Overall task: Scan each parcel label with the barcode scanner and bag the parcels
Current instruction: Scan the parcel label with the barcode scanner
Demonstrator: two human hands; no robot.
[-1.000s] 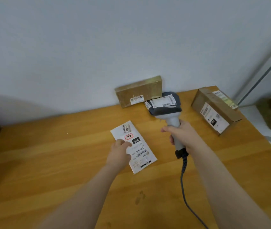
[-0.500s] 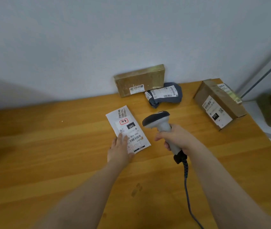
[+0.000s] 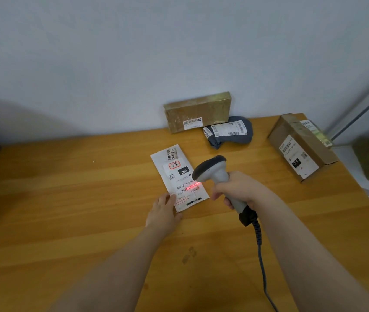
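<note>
On the counter [image 3: 66, 210], your left hand [image 3: 163, 213], fingers [image 3: 171, 198] flat, pins the near corner of the envelope [image 3: 179, 177] while your right hand [image 3: 239, 190] grips the scanner [image 3: 212, 170], beam on the label [image 3: 186, 186].

The barcode scanner [image 3: 215, 174], raised a second ago in front of the grey parcel [image 3: 228, 131] at the table's 12 o'clock, has come down towards 9 o'clock with the right hand [image 3: 239, 190]; its head now hangs just over the 3 o'clock edge of the white parcel [image 3: 174, 174]; a red scan line [image 3: 191, 187] now glows across the label's barcode, where none showed before; the grey parcel is in full view again; the left hand [image 3: 163, 212], which first pinched the white parcel with curled fingers, has flattened and slid to its 7 o'clock corner, fingertips pressing there.
</note>
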